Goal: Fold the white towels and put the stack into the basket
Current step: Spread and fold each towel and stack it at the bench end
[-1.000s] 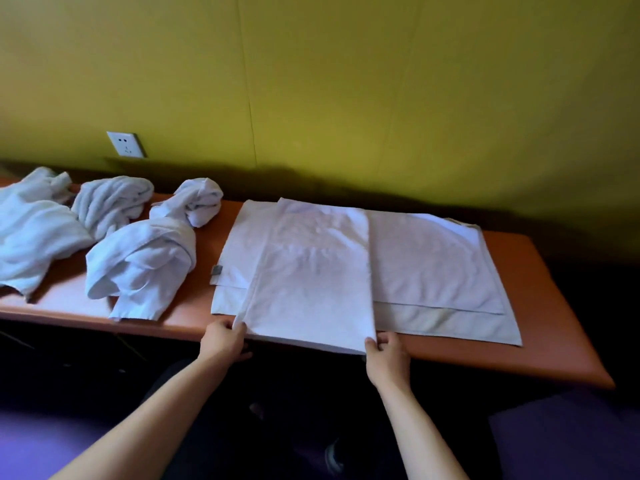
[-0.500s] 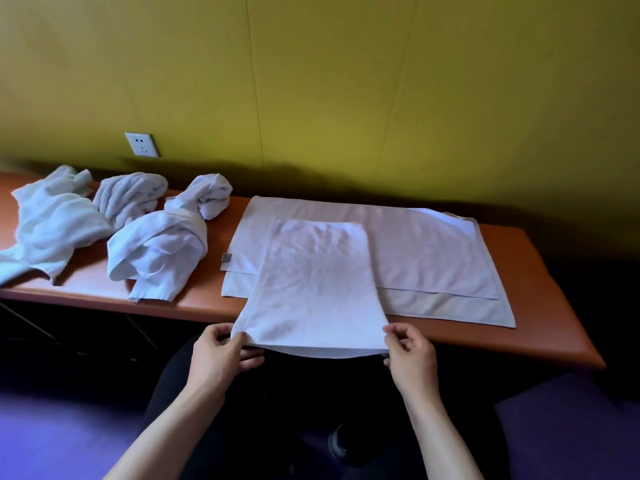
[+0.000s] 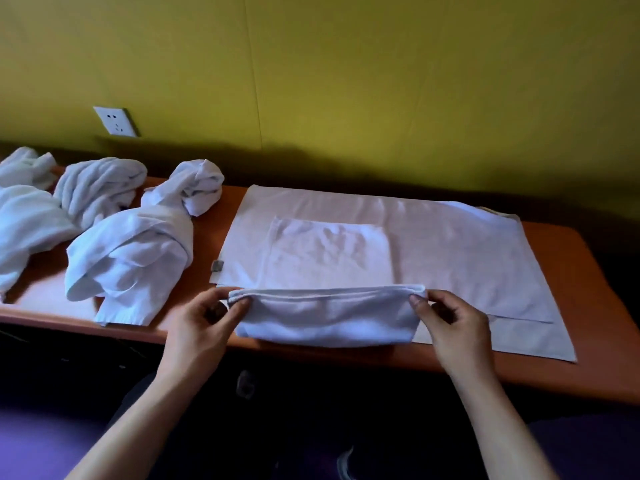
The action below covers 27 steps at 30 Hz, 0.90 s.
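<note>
Two hands work one towel at the near edge of the bench, but the biggest thing in view is the yellow wall [image 3: 381, 81], panelled, with a white socket [image 3: 116, 121] low on its left side. Against it runs the orange bench [image 3: 588, 306], a long smooth top whose right end curves round to the near edge.

Flat cloths [image 3: 467, 251] lie spread across the right half of the bench, one on another, reaching from the far edge almost to the near one; a small grey tag [image 3: 217, 265] shows at their left edge. Toward the left end sit crumpled white towels [image 3: 128, 258], still unfolded, one twisted into a knot at its top. No basket is in view.

On the flat cloths, at the near edge, lies the half-folded towel [image 3: 329, 271]. Its front part is turned up and back, and the doubled edge hangs raised between the hands. The left hand [image 3: 204, 323] pinches the left corner between thumb and curled fingers; the right hand [image 3: 450, 320] pinches the right corner the same way.

I judge the towel light, soft and limp: it sags between the two grips and will not keep a line by itself. The corners are the right hold, kept level and slightly taut, then the fold smoothed flat. Terry on cloth should grip well, so the layer beneath may drag along.
</note>
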Tool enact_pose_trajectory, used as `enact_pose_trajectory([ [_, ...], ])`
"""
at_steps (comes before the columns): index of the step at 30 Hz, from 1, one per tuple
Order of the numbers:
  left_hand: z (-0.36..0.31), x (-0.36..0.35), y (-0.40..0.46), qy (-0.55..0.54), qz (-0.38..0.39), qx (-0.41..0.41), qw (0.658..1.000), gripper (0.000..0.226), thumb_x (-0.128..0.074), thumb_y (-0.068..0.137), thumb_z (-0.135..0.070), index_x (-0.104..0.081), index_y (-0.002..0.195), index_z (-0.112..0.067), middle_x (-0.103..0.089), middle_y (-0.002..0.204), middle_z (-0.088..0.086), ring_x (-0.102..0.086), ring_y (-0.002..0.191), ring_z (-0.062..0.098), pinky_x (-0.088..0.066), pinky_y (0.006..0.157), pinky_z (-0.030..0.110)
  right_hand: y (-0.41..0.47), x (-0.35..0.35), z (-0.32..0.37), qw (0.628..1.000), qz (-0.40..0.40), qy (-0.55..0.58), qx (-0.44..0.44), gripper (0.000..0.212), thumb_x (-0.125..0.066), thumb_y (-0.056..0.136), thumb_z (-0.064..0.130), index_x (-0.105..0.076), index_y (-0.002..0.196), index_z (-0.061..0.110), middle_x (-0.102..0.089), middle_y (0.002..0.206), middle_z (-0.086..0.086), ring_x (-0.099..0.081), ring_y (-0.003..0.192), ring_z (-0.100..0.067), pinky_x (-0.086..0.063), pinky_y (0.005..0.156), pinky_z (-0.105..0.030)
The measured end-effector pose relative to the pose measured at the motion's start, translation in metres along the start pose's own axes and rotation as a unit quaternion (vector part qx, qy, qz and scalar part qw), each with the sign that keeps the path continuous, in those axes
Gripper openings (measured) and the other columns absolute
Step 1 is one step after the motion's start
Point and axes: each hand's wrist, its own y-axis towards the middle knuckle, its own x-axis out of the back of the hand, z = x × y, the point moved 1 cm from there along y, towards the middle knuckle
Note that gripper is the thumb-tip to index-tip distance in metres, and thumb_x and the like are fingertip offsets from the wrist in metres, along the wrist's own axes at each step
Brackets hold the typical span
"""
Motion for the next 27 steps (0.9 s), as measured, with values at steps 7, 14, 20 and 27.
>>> enact_pose_trajectory([
  [7, 0.029, -0.051, 0.101, 0.048, -0.019, -0.031, 0.998, 0.014, -0.070, 0.092, -0.030, -0.068, 0.083, -0.019, -0.062, 0.062, 0.000, -0.050, 0.055, 0.002, -0.043, 0.057, 0.031, 0.075, -0.047, -0.025, 0.999, 0.013, -0.039, 0.020, 0.021, -0.061, 0.097, 0.030, -0.063, 0.083, 0.015, -0.056, 0.060, -0.006, -0.043, 0.051, -0.007, -0.033, 0.051, -0.024],
  [14, 0.029, -0.091, 0.188, 0.105, -0.056, -0.035, 0.992, 0.021, -0.069, 0.090, -0.044, -0.066, 0.085, -0.023, -0.063, 0.073, -0.010, -0.056, 0.063, 0.005, -0.040, 0.056, 0.026, 0.152, -0.086, -0.036, 0.997, -0.031, -0.065, 0.012, 0.022, -0.059, 0.097, 0.037, -0.066, 0.089, 0.018, -0.063, 0.069, 0.003, -0.054, 0.060, -0.006, -0.037, 0.052, -0.021],
  [20, 0.041, -0.120, 0.227, 0.149, -0.051, -0.004, 0.987, 0.024, -0.066, 0.093, -0.040, -0.068, 0.095, -0.016, -0.065, 0.079, -0.002, -0.054, 0.062, 0.004, -0.037, 0.052, 0.020, 0.191, -0.116, -0.057, 0.991, -0.034, -0.130, -0.020, 0.026, -0.057, 0.097, 0.037, -0.066, 0.090, 0.014, -0.060, 0.069, 0.008, -0.056, 0.072, -0.018, -0.035, 0.067, -0.026],
  [27, 0.071, -0.124, 0.212, 0.256, -0.031, -0.086, 0.962, 0.038, -0.068, 0.092, -0.035, -0.057, 0.122, -0.017, -0.058, 0.119, 0.011, -0.052, 0.103, 0.034, -0.042, 0.084, 0.040, 0.177, -0.118, -0.061, 0.983, -0.029, -0.179, -0.028, 0.025, -0.061, 0.094, 0.039, -0.056, 0.104, 0.017, -0.063, 0.080, 0.003, -0.053, 0.072, -0.016, -0.034, 0.064, -0.027],
])
